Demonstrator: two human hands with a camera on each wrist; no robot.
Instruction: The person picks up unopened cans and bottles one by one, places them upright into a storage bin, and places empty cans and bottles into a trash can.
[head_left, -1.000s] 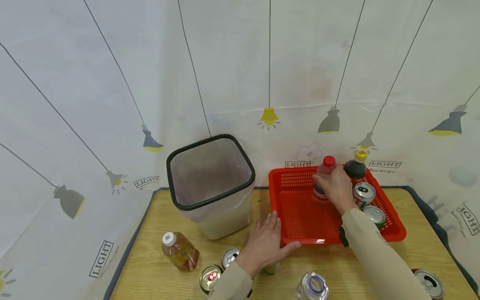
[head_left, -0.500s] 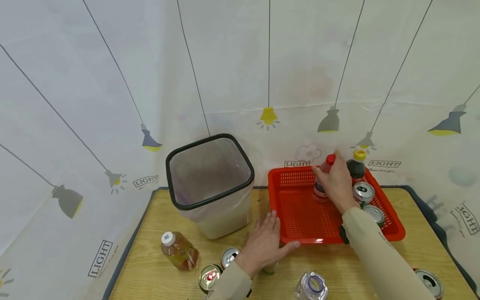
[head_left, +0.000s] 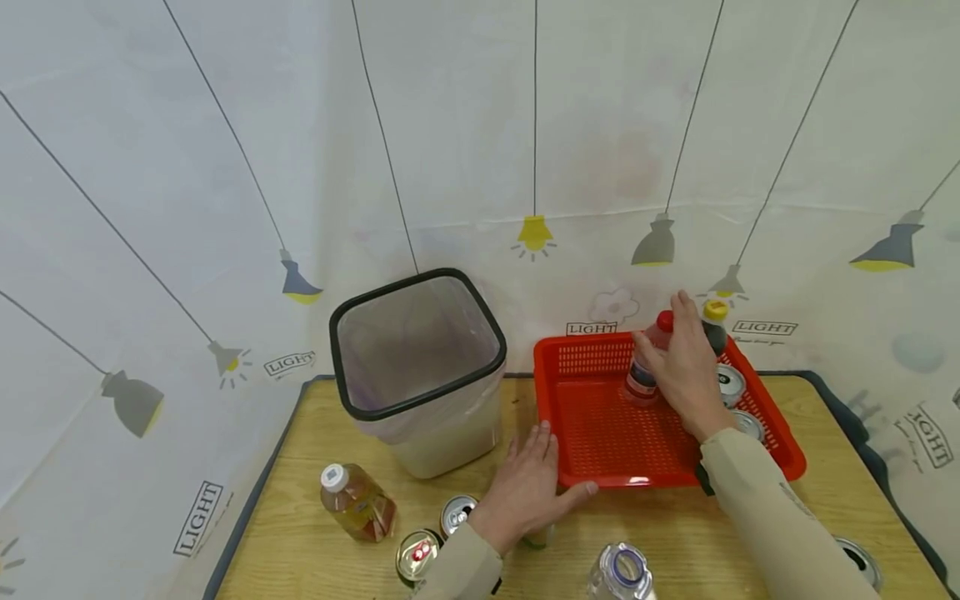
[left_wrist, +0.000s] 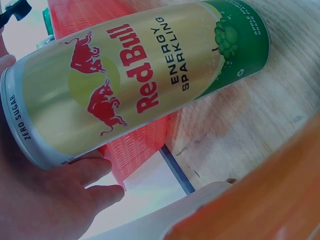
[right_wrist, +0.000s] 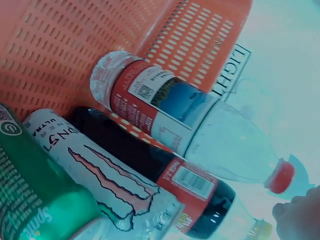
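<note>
My right hand point(head_left: 686, 367) is beside a clear bottle with a red cap point(head_left: 642, 379) that stands upright in the red plastic basket point(head_left: 600, 482). Its fingers are extended; in the right wrist view a fingertip point(right_wrist: 300, 215) appears close to the red cap, apart from it. Along the basket's right side are a dark cola bottle with a yellow cap point(right_wrist: 215, 205), a white Monster can point(right_wrist: 120, 185) and a green Sprite can point(right_wrist: 45, 185). At the basket's front left corner lies my left hand point(head_left: 525, 492), fingers spread. A gold and green Red Bull can point(left_wrist: 135, 75) stands close to it, mostly hidden in the head view.
A bin with a black rim point(head_left: 352, 408) and clear liner stands left of the basket. On the wooden table are an amber drink bottle point(head_left: 360, 504), two cans point(head_left: 417, 557) near my left sleeve, an open clear bottle point(head_left: 621, 571) in front and another can point(head_left: 858, 560) at the right.
My right hand's fingers have straightened and come away from the red-capped bottle, shifting slightly right. The bottle stays upright in the basket. My left hand has not moved.
</note>
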